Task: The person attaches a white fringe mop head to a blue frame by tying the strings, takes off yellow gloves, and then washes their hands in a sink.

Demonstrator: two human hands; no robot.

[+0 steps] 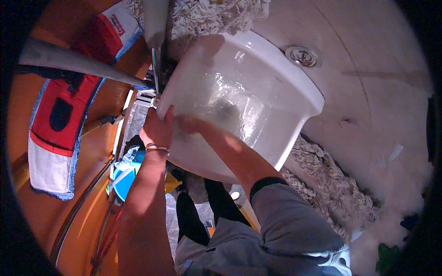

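Note:
A white basin [294,83] with a thick rounded rim stands in front of me, holding water that throws back bright glare. My left hand [156,128] is at its left rim, the fingers wrapped over the edge; a bracelet circles that wrist. Inside the basin, close to the left wall, is my right hand [188,124]. Its fingers are blurred and seem to be under the water, so what they hold, if anything, is hidden. My right forearm crosses the near part of the basin, its grey sleeve pushed up to the elbow.
Left of the basin hangs a red and white flat mop [57,112] with blue edging, near grey poles [87,62] and an orange wall [87,221]. Below is a blue bucket [123,185]. String mop heads [216,16] lie behind; another [329,179] lies right, near a round metal fitting [303,56].

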